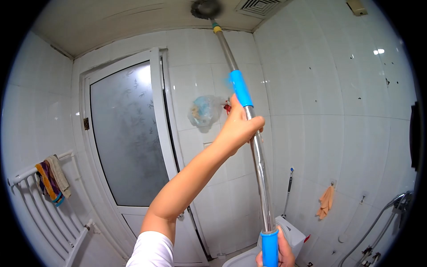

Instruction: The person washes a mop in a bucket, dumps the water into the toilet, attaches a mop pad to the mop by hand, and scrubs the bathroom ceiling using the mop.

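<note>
Raised in front of me is a long-handled mop [261,178] with a shiny metal pole and blue grips. Its round dark head [206,8] is up at the ceiling, blurred, and appears to touch it. My left hand [241,126] is wrapped round the metal pole just below the upper blue grip [240,88]. Lower down, my right hand [286,252] closes round the bottom blue grip [269,249], partly cut off by the frame's lower edge. The pole leans, its top tilted to the left.
A ceiling vent [260,6] is right of the mop head. Ahead stand a frosted door [126,133] and a hanging plastic bag [202,111]. A towel radiator [44,209] is at left, a white toilet [289,229] below, and shower fittings [398,202] at right.
</note>
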A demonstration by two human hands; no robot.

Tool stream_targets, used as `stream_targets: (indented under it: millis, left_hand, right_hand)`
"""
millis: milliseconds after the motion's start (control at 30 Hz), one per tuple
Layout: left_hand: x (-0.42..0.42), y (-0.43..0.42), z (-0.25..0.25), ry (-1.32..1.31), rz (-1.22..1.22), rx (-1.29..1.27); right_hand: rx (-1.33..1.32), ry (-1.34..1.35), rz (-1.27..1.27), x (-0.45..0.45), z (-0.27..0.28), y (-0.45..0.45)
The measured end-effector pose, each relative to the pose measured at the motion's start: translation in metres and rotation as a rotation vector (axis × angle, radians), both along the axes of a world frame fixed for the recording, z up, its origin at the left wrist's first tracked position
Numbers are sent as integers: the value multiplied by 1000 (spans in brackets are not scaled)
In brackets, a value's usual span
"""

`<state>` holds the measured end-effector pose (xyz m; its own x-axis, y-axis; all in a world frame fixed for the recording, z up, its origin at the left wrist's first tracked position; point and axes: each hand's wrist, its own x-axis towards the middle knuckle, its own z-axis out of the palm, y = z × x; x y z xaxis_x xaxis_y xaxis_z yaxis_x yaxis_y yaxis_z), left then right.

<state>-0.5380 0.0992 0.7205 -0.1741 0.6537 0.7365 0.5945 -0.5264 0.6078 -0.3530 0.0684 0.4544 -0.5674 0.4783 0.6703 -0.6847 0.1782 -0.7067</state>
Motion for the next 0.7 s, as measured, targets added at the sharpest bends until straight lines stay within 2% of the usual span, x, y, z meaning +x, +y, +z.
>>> stream_targets:
  millis: [33,167,233,267,333,467,533,700]
  left_hand:
    - [1,8,2,0,-1,0]
    - [6,37,11,28,10,-82]
    - [9,48,13,-4,-76,-109]
    - [9,51,13,-2,-79,-106]
    - [10,57,13,-24,-122,-127]
    - [11,57,8,-7,-140,-123]
    - [11,53,5,2,-149,-135]
    - [13,30,-6,-22,-96,-121]
  right_hand:
    - [32,71,-24,-3,2,5]
    - [-1,78,-6,-5,15,18]
    - [-212,95,42,-4,27,16]
    - [-210,96,40,-4,26,21]
    - [44,85,-38,-8,20,35]
    - [110,74,-76,-7,15,43]
    - [290,72,-207,-7,11,46]
    - [273,37,-138,-4,-4,43]
